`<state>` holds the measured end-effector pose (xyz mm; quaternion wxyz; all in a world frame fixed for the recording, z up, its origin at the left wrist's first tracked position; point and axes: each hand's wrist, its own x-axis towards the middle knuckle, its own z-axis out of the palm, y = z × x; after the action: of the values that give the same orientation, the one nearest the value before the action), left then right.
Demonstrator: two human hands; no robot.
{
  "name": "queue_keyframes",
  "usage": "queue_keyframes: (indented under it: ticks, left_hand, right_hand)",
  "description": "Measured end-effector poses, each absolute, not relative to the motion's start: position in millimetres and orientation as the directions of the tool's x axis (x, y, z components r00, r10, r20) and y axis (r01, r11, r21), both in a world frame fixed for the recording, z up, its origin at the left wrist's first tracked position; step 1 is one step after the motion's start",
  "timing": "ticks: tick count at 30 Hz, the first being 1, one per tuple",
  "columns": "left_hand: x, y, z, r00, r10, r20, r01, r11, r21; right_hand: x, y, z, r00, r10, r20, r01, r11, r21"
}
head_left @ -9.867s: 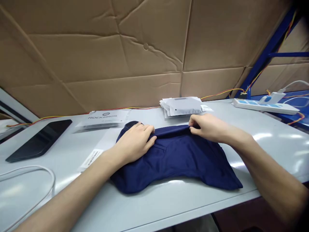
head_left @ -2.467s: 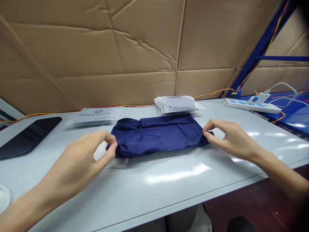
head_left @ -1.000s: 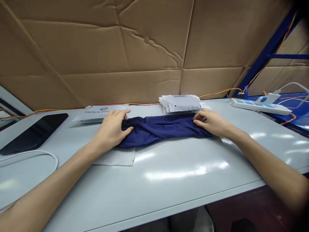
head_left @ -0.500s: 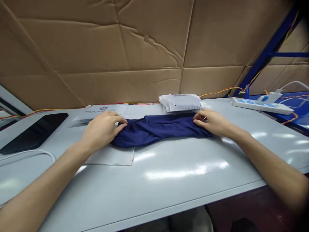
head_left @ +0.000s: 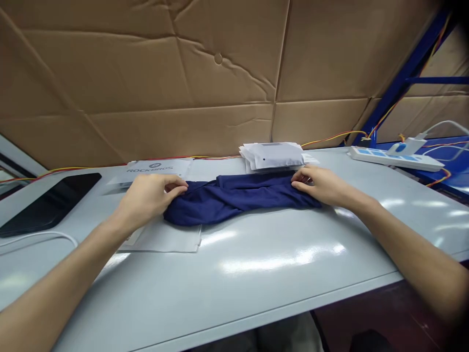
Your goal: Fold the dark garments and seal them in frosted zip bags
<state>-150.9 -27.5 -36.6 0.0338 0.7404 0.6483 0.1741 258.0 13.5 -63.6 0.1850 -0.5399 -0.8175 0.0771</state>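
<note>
A dark blue piece of cloth (head_left: 238, 198), long and folded with wrinkles, lies across the table. My left hand (head_left: 152, 195) pinches its left end between thumb and fingers. At the opposite end, my right hand (head_left: 318, 185) grips the cloth's upper right corner, thumb pressed toward the fingers. Under the cloth's left end, a flat whitish plastic bag (head_left: 170, 239) sticks out toward me. Just behind the cloth rests a stack of white packets (head_left: 280, 155). The garment type of the cloth cannot be made out.
A printed plastic bag (head_left: 154, 167) lies behind my left hand. A black tablet-like device (head_left: 51, 203) and a white cable (head_left: 44, 233) are at the left. A power strip (head_left: 395, 159) with a plugged-in charger sits back right. A cardboard wall (head_left: 183, 98) stands behind the table (head_left: 256, 283).
My left hand has shifted slightly left with the cloth's left end, drawing it a little longer. My right hand keeps its grip and has hardly moved.
</note>
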Motion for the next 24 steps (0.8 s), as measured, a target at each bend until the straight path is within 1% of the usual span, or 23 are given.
queue_keyframes:
  ticks: [2,4,9,11,15,18,24]
  left_hand:
    - [-149.2,-28.1,-36.4,0.057,0.972,0.226,0.944,-0.126,0.305]
    - [-147.0,-28.8,-35.6,0.014,0.972,0.233,0.947,-0.087,0.308]
    - [-143.8,-31.9,-30.8,-0.111,0.961,0.254,0.967,0.045,0.25]
    - [-144.2,-32.9,-29.8,-0.14,0.968,0.206,0.967,0.089,0.239]
    - [-144.9,-32.7,-31.2,-0.156,0.987,0.045,0.975,0.146,0.169]
    - [-145.2,-30.4,-33.4,-0.125,0.992,0.025,0.983,0.12,0.137]
    - [-144.4,-29.1,-38.2,-0.014,0.996,0.086,0.983,-0.002,0.184]
  right_hand:
    - [257.5,13.2,-63.1,-0.351,0.911,0.216,0.854,0.406,-0.325]
    - [257.0,12.8,-62.5,-0.354,0.91,0.214,0.854,0.408,-0.323]
    - [256.9,12.6,-62.3,-0.354,0.913,0.204,0.854,0.404,-0.329]
    - [257.3,12.9,-62.6,-0.354,0.913,0.202,0.853,0.404,-0.33]
    - [258.3,13.8,-63.7,-0.355,0.912,0.207,0.85,0.407,-0.334]
    - [259.2,14.6,-64.7,-0.352,0.912,0.208,0.846,0.406,-0.346]
    - [259.5,15.2,-65.3,-0.347,0.912,0.219,0.841,0.406,-0.359]
